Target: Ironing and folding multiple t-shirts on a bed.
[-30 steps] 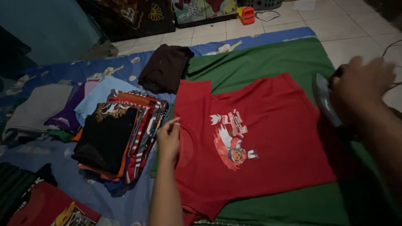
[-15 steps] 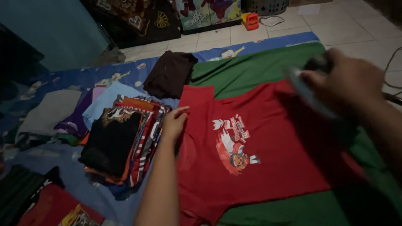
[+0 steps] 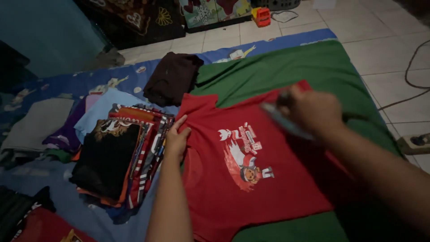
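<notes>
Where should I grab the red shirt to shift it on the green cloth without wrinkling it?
Judging by how it lies, take the red shirt at its free bottom hem, coming from the near side. It lies flat on the green cloth, the left hand presses the collar edge, and the right hand holds the iron over the upper part.

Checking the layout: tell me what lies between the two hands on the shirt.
In the head view, the red shirt and its printed cartoon picture lie between the left hand and the right hand holding the iron.
</notes>
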